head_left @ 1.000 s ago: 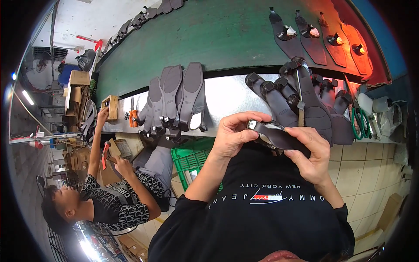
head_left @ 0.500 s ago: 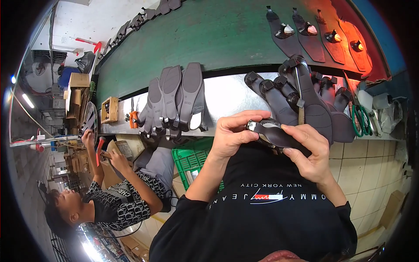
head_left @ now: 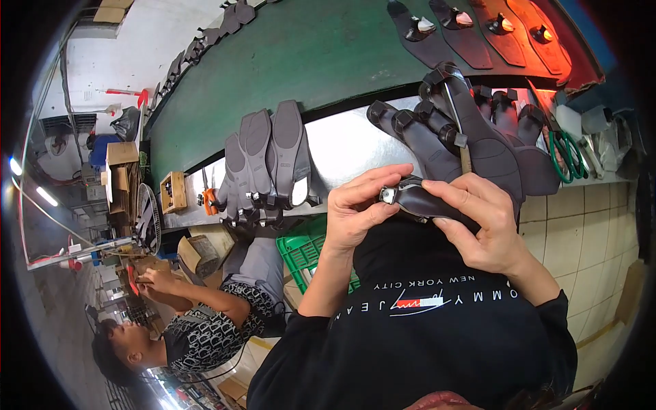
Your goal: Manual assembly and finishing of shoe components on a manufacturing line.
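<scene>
My left hand (head_left: pixel 352 212) pinches the end of a dark sandal (head_left: pixel 437 203) at a shiny silver ornament (head_left: pixel 388 195). My right hand (head_left: pixel 485 222) grips the sandal farther along, thumb below and fingers above. The sandal is held in front of my black shirt, and its underside is hidden. Just beyond my hands, several dark sandals (head_left: pixel 430 147) with black straps lie overlapping on the bench. A tool with a thin metal shaft (head_left: pixel 452 106) and a wooden end rests on them. Left of these, more grey-soled sandals (head_left: pixel 287 133) lie grouped, with silver ornaments near me.
Behind is a green work surface (head_left: pixel 273 68) with soles (head_left: pixel 461 31) under reddish light at right. Green-handled scissors (head_left: pixel 566 154), orange-handled scissors (head_left: pixel 207 198) and a wooden box (head_left: pixel 173 192) lie along the bench. Below is a green crate (head_left: pixel 301 249). A co-worker (head_left: pixel 212 328) sits at left.
The sandal has turned slightly in my hands, and its silver ornament shows more squarely. My view has shifted a little. The co-worker's hands have come together lower down around a red-handled tool.
</scene>
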A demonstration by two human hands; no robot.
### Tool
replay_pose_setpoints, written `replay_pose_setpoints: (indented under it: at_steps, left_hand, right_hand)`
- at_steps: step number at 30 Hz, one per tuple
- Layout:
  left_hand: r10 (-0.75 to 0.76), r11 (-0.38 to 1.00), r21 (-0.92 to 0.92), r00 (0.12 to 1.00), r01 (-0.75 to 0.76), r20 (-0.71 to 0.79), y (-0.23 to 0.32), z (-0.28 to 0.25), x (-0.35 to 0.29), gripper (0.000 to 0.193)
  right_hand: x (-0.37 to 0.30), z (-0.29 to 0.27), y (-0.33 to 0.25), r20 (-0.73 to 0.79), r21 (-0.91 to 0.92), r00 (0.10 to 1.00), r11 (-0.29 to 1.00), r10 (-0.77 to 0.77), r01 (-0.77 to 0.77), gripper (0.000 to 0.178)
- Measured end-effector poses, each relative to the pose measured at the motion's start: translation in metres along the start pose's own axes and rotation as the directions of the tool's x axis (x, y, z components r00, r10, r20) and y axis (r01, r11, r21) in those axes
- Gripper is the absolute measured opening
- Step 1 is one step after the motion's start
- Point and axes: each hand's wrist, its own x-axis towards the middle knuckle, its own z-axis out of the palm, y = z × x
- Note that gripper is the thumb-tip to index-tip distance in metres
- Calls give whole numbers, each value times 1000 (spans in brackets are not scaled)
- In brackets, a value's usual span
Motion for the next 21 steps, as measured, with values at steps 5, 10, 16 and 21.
replay_pose_setpoints:
  at_steps: [5, 10, 16, 21]
  left_hand:
    - [4, 1000, 16, 1000, -4, 14, 3, 0, -3, 40]
    - [14, 999, 44, 999, -16, 47, 1, -2, -4, 46]
    - [-6, 995, 103, 998, 0, 61, 3, 1, -3, 49]
    - [13, 955, 293, 993, -48, 121, 9, 4, -1, 47]
  right_hand:
    - [1, -2, -2, 10, -51, 999, 998, -37, 37, 44]
    - [0, -2, -3, 8, -120, 996, 989, -87, 88, 42]
    - [-2, 1, -3, 19, -153, 997, 985, -75, 77, 39]
    - [-2, 2, -2, 60, -169, 996, 983, -65, 74, 40]
